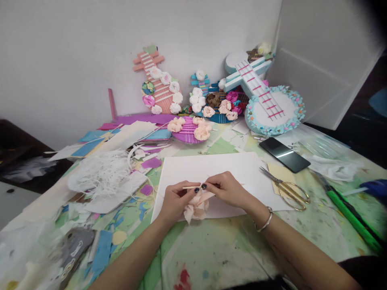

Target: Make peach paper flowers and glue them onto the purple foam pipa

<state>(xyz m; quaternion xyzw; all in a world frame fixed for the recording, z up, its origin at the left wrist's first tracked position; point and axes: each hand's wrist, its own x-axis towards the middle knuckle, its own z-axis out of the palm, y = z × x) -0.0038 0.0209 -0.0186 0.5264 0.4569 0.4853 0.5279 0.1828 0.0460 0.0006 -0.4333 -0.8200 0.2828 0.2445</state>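
Peach crinkled-paper flower [197, 207] at 6 o'clock of thin wooden-looking stick [188, 187] — both pinched between left hand [175, 198] and right hand [229, 188]. Edge curling likely underway — even roll, light grip needed next.

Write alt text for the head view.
A left hand and right hand pinch a thin pale stick at a peach paper flower, over a white sheet on a cluttered table. Gold-handled scissors and a black smartphone lie at right, paper scraps at left; flower-trimmed model lutes stand behind.
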